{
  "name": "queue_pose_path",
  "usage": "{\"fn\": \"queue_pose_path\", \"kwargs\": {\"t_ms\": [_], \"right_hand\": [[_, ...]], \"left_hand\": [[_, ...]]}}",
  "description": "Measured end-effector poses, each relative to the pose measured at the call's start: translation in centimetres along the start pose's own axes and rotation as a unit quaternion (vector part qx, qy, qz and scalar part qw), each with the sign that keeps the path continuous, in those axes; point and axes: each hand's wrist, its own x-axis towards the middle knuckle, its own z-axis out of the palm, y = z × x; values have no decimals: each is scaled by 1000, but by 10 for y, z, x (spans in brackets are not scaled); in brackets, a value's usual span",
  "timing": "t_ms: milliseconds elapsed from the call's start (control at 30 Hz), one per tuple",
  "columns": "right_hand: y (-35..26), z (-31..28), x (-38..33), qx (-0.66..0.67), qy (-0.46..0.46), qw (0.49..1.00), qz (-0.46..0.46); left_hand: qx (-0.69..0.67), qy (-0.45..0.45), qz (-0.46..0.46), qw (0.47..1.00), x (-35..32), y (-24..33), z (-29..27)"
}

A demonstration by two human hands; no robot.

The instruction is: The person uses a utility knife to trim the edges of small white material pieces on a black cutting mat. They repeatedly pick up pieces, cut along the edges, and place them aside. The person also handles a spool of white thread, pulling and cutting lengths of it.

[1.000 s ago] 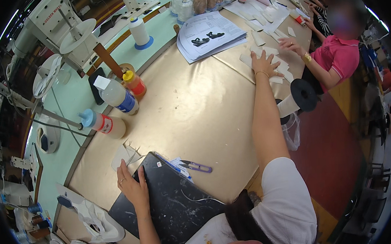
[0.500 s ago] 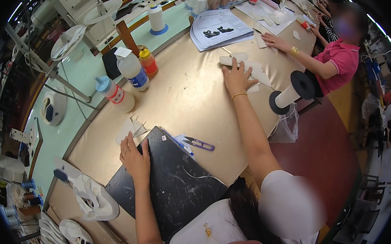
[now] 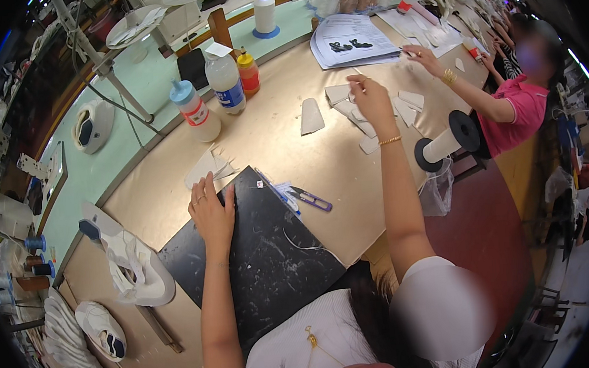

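My left hand [image 3: 212, 210] lies palm down on the far left part of a black board [image 3: 265, 248], fingers stretched out. Its fingertips are close to a few white cut pieces [image 3: 205, 169]. My right hand [image 3: 372, 100] is raised over a loose group of white cut pieces [image 3: 353, 116], its fingers loosely bent and no piece visible in them. To its left, one tapered white piece [image 3: 311, 116] rests alone on the tan table. Thread snips [image 3: 311, 198] with a purple handle sit by the board's right edge, beside a blue pen [image 3: 278, 191].
A glue bottle [image 3: 195, 114], a clear bottle [image 3: 224, 86] and a yellow-capped bottle [image 3: 248, 73] stand back left. Printed sheets [image 3: 352, 41] lie at the back. A black-flanged spool [image 3: 443, 143] sits at the right edge, near a co-worker's hand [image 3: 424, 61]. Shoe uppers [image 3: 139, 272] are at left.
My right hand has lifted off the white pieces, and one piece now lies apart to the left. My left hand stays put on the board. The co-worker's hand has risen. The view has shifted.
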Motion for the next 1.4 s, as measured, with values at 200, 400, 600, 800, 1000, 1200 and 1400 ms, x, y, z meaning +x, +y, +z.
{"fn": "queue_pose_path", "kwargs": {"t_ms": [200,400,600,800,1000,1200,1400], "right_hand": [[28,18,-16,-261,-57,964,-11],[7,61,-60,-292,-64,954,-37],[-35,60,-99,-142,-118,982,-48],[61,20,-20,-306,27,936,170],[136,-15,24,-300,61,913,269],[126,-6,-13,-299,-9,925,232],[77,15,-65,-285,-56,944,155]], "left_hand": [[3,-7,-5,1000,0,-3,-1],[8,-10,-7,1000,-1,-2,0],[3,-10,-10,1000,-1,-2,-3],[0,-8,-7,1000,0,0,-3],[4,-14,-11,1000,0,-1,0],[6,-18,-16,1000,-1,2,-4],[5,-9,-11,1000,-1,-2,-2]]}}
